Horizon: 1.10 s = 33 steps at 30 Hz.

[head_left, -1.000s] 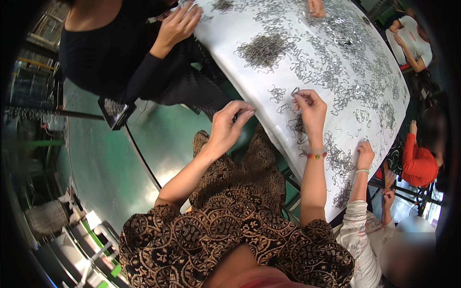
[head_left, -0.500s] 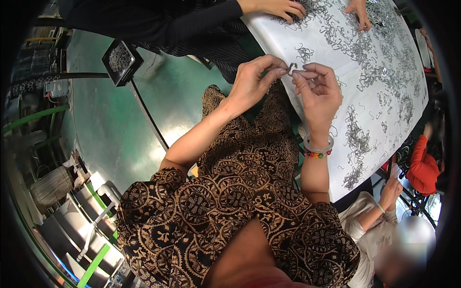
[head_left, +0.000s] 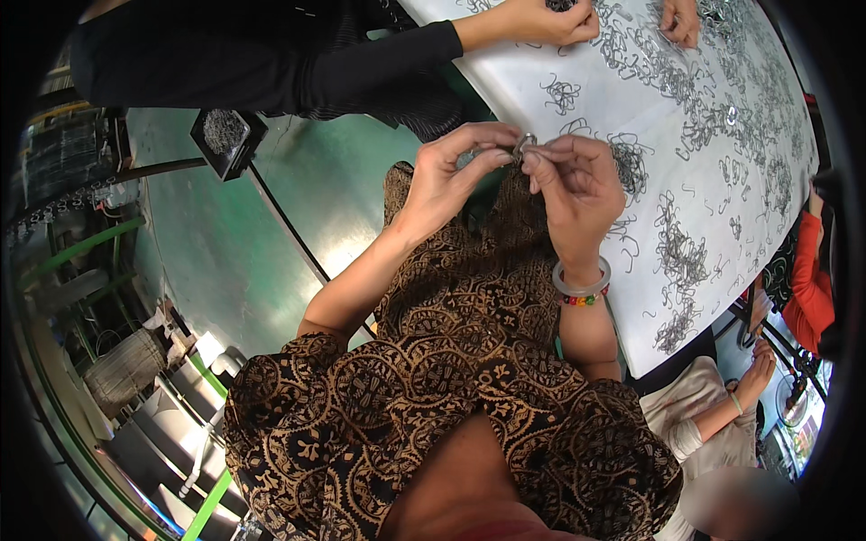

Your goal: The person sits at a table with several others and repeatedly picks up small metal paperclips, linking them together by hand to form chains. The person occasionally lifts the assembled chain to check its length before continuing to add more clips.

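My left hand (head_left: 451, 173) pinches a small bent metal hook (head_left: 523, 142) between thumb and fingertips, just off the table's near edge. From the other side, my right hand (head_left: 579, 194) closes thumb and forefinger on the same piece; whether it is one hook or several together cannot be made out. A pile of similar hooks (head_left: 629, 164) lies on the white table (head_left: 577, 135), partly behind my right hand. Farther along the tabletop, another heap of hooks (head_left: 678, 248) spreads to the right of my wrist.
Across the table corner, a co-worker's hand (head_left: 552, 20) grips dark hooks, and another hand (head_left: 679, 22) rests among scattered ones. A black tray (head_left: 244, 155) of metal pieces stands at the left. Another person's hand (head_left: 756, 377) shows at the lower right; metal drums (head_left: 162, 424) stand lower left.
Both my hands have shifted slightly left and down, still holding the metal piece together. The co-worker's nearer hand has turned from spread over the hooks to closed around some.
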Each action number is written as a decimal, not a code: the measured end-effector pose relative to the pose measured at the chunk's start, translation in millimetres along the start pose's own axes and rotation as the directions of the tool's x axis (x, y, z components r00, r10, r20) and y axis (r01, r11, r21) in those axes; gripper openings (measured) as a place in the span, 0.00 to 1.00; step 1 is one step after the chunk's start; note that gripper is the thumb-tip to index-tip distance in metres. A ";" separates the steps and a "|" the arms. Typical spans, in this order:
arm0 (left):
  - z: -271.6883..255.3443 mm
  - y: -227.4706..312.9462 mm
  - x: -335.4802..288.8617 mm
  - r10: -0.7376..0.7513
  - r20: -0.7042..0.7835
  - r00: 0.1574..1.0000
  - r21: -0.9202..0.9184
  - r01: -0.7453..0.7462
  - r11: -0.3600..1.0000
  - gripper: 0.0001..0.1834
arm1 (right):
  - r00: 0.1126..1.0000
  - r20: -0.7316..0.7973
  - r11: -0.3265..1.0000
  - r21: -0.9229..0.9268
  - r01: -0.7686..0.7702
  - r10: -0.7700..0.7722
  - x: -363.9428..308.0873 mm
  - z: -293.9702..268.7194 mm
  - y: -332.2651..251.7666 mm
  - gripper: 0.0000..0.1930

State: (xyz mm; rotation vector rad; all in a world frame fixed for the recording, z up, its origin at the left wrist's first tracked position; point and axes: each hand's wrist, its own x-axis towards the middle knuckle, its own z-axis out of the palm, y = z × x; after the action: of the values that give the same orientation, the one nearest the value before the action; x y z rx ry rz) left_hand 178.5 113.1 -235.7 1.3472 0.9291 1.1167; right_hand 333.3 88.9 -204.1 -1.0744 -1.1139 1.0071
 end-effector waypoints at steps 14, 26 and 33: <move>-8.5 -62.8 136.1 0.380 0.060 0.923 0.781 -0.281 0.558 0.08 | 0.995 0.096 0.998 0.066 0.004 -0.010 -15.3 10.8 -18.1 0.09; -15.7 -70.9 156.1 0.212 -0.024 0.977 0.791 -0.111 0.602 0.06 | 0.997 0.071 0.995 0.098 0.001 -0.008 -16.0 10.3 -11.4 0.09; -26.2 -47.4 139.3 -0.041 -0.112 0.993 0.537 0.095 0.838 0.08 | 0.999 0.033 0.996 0.087 -0.015 0.012 -17.9 6.1 -6.9 0.08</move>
State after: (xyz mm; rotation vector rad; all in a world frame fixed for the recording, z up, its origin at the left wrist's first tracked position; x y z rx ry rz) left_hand 191.1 258.1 -269.2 1.7065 1.4290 0.8976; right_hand 325.0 71.0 -199.9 -0.9999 -1.0805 1.0777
